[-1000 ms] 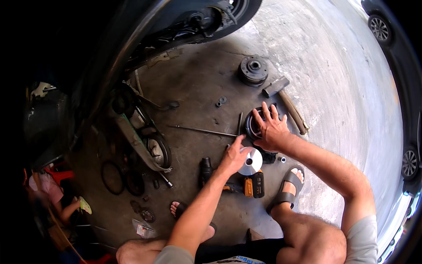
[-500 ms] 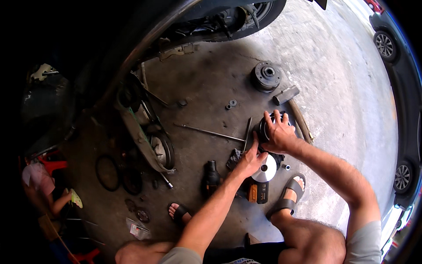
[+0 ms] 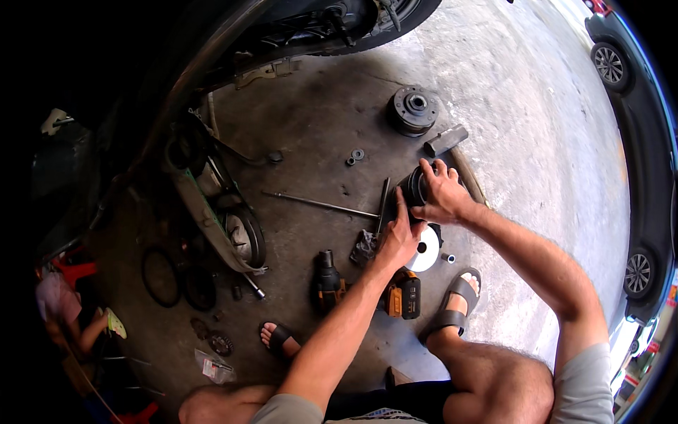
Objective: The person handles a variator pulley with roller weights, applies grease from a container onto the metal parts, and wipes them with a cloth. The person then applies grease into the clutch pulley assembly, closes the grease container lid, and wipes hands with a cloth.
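Between my hands is a dark, ridged round metal part [image 3: 414,185], probably a scooter pulley or clutch piece, mostly covered by my fingers. My right hand [image 3: 446,194] grips it from above and the right, fingers curved over its rim. My left hand [image 3: 400,239] holds its near left side, the index finger stretched along it. Just below my hands lies a shiny silver disc [image 3: 428,256] with a central hole, partly overlapped by my left hand. A T-handle wrench [image 3: 321,205] lies left of the part. A hammer [image 3: 446,140] rests beyond my right hand.
A clutch assembly [image 3: 413,109] and small washers [image 3: 357,154] lie farther off. An impact wrench [image 3: 328,279] with its battery [image 3: 404,295], and a socket [image 3: 448,258], are near my feet. Left are an engine cover [image 3: 205,205] and a belt [image 3: 145,275]. A scooter wheel [image 3: 417,18] stands ahead.
The whole view has shifted, so the floor things appear farther left and higher. Both hands stay on the dark round part, with little change in their grip.
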Motion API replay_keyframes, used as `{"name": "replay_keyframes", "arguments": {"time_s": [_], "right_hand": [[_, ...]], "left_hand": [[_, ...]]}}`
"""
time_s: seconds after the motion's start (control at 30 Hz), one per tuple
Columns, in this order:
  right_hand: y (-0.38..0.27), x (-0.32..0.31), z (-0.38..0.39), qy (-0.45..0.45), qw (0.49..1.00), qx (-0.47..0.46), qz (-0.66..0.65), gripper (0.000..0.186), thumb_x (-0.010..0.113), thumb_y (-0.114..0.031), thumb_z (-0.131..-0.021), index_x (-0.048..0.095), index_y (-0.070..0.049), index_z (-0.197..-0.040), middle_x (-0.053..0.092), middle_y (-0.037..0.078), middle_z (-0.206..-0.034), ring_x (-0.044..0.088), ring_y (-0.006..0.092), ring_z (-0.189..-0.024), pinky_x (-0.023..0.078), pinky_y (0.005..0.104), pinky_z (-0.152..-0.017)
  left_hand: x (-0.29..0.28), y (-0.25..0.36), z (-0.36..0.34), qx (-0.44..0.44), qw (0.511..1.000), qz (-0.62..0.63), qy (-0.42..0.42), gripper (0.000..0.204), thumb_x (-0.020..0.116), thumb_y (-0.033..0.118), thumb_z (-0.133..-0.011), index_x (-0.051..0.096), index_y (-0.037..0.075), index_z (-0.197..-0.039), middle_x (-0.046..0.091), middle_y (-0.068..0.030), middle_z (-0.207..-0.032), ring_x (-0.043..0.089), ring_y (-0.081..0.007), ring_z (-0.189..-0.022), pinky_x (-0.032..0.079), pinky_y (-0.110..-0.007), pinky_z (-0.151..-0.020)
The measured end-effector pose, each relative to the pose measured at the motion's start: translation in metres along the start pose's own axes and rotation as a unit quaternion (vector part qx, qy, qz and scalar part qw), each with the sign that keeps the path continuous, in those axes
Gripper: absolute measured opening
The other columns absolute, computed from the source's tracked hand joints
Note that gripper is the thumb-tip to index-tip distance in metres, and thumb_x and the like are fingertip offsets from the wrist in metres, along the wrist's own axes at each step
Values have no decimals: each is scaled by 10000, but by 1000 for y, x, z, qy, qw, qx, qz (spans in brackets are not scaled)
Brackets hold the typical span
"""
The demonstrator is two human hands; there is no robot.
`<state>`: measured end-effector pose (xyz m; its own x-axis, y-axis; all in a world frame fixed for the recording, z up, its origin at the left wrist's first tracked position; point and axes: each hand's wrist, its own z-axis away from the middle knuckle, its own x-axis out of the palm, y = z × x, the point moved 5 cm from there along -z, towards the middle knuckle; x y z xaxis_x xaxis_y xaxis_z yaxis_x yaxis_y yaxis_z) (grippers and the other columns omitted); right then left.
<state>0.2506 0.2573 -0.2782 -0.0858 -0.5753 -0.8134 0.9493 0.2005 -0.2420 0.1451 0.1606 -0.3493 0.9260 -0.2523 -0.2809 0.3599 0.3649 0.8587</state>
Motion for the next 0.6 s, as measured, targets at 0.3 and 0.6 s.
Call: {"name": "replay_keyframes", "arguments": {"time_s": [0.3, 0.6], "right_hand": [[2, -2, 0, -26, 1000, 4, 7, 1116, 813, -372, -683, 202, -48, -1559, 242, 338, -1551, 303, 602, -1379, 447, 596, -1070], [7, 2, -4, -8, 1000, -16, 1, 1153, 820, -406, -641, 216, -59, -1560, 256, 347, -1541, 343, 608, -1341, 442, 587, -1069]], "left_hand": [[1, 7, 6, -22, 999, -32, -16, 920, 591, 343, -1005, -85, 113, -1585, 674, -339, -987, 667, -501, -948, 535, -532, -751], [4, 3, 6, -1, 1000, -17, 12, 929, 626, 282, -978, -53, 141, -1597, 675, -347, -952, 653, -524, -925, 545, -564, -776]]}}
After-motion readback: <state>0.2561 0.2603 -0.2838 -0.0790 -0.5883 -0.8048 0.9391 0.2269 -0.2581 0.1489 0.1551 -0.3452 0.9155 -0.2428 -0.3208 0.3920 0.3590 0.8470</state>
